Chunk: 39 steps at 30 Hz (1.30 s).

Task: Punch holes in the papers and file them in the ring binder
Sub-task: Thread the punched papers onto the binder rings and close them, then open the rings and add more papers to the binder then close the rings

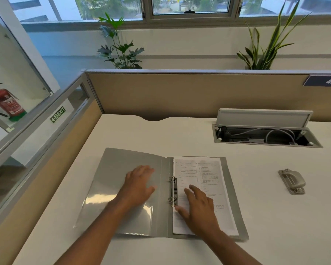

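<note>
Left hand [139, 183]: fingers spread flat on the inside front cover of the open grey binder [126, 190]. Right hand [196, 204]: fingers spread, pressing the printed papers [204, 175] beside the metal rings [173, 191]. Hole punch [292, 181]: on the white bench [180, 134], well right of both hands.

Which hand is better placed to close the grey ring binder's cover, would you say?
Left, probably: the left hand lies flat on the open grey cover; the right hand rests on printed papers.
</note>
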Available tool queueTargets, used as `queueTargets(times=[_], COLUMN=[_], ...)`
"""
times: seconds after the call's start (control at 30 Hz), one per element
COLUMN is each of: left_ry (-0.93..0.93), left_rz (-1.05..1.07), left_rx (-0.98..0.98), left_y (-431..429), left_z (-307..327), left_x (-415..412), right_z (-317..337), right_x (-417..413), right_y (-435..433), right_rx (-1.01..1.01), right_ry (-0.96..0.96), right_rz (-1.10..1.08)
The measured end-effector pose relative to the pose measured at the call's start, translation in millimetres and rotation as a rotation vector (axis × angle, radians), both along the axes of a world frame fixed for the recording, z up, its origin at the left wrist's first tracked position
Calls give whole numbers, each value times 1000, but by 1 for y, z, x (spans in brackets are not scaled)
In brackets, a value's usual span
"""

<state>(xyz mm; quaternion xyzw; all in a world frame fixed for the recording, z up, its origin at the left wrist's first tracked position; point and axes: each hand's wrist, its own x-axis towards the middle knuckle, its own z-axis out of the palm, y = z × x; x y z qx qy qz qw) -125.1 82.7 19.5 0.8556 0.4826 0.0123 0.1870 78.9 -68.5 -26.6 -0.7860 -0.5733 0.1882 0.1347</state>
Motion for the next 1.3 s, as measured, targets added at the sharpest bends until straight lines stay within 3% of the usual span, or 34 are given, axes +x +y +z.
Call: queueTargets(times=[0.17,0.5,0.63,1.03,1.3], left_ry=[68,155,167,140,165], left_rz=[-201,-282,-312,-303,-296], left_rx=[-157,-63,-36,-34,-9], left_y=[-28,-45,-47,-47,-48], left_z=[-20,-40,-43,-45,-45], left_x=[33,38,35,35,36], right_z=[-7,-28,-34,-44,-55], right_x=[-6,-29,-38,-41,-42], right_y=[-36,-87,-91,-86,-81], right_rx=[-2,-104,-198,-27,-23], right_ry=[-71,-185,-179,-209,-225], right_rz=[-226,-672,-707,-745,-676])
